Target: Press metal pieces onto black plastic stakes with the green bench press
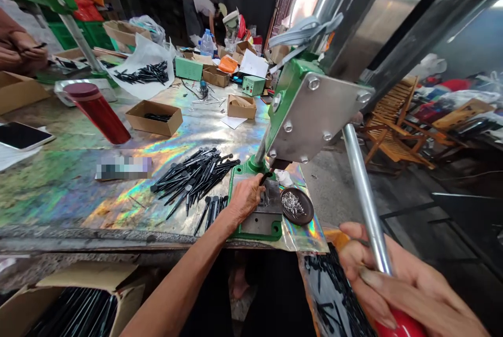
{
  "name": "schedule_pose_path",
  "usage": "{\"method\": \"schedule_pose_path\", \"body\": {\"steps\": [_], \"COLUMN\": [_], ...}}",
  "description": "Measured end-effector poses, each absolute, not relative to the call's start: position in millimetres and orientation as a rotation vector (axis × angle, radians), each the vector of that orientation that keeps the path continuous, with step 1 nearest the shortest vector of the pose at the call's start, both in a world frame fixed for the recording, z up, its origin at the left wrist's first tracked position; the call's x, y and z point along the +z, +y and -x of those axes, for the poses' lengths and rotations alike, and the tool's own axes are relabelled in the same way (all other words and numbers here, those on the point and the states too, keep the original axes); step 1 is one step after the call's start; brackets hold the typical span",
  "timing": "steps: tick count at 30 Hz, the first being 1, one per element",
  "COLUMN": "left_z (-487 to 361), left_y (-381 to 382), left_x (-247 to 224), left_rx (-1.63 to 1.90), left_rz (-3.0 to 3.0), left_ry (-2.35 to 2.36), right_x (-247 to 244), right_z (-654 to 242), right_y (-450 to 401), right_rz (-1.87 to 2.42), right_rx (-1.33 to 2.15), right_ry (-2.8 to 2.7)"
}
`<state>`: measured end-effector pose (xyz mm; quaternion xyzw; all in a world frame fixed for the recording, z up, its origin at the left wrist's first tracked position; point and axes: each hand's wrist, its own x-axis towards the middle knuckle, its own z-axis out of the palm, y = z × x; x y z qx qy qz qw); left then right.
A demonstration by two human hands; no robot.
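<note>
A green hand press (293, 77) with a grey metal side plate stands at the table's right edge. On its base, my left hand (247, 196) pinches a slim black piece (266, 175) under the ram; its far end is hidden. My right hand (396, 279) is wrapped around the press's steel lever (365, 195), just above and over its red grip (401, 324). Left of the base lies a heap of slim black pieces (196, 174) with rounded ends. Several more black pieces (212, 211) lie side by side near the front edge. A brown dish (297, 206) holds small silvery pins.
A red tumbler (98, 111), a phone (23, 135) and a small cardboard box (155, 118) stand on the left. Below the table are an open carton (86, 274) and a bag of black pieces (334, 290). A co-worker's hands (23, 49) show at far left.
</note>
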<state>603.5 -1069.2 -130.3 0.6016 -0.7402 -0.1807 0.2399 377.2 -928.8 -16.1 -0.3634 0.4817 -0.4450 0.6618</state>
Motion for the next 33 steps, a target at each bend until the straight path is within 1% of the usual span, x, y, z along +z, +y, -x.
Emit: {"method": "schedule_pose_path", "body": {"steps": [7,15,22,25,29,33], "left_z": [-602.1,-602.4,-600.9,-599.3,-598.5,-598.2], "left_y": [-1067.3,-1065.0,-1064.0,-1065.6,-1065.9,-1063.1], "left_x": [-126.9,-123.2,-124.8,-128.9,-129.8,-126.7], "left_rx": [-0.506,-0.566,-0.598,-0.584,-0.571,-0.543], "left_rz": [-1.685,-1.653,-1.688,-1.665,-1.686,-1.710], "left_ry": [-2.065,-2.050,-2.032,-2.051,-2.053,-2.066], "right_x": [-22.8,-58.4,-66.5,-73.9,-86.0,-89.8], "right_z": [-395.0,-416.6,-417.9,-421.0,-424.4,-422.8], "right_y": [-934.6,-955.9,-959.1,-964.5,-970.6,-971.2], "right_rz": [0.976,1.058,1.160,1.220,1.260,1.253], "right_rx": [-0.986,-1.109,-1.064,-1.125,-1.235,-1.250], "right_ry": [1.238,1.332,1.478,1.573,1.535,1.502]}}
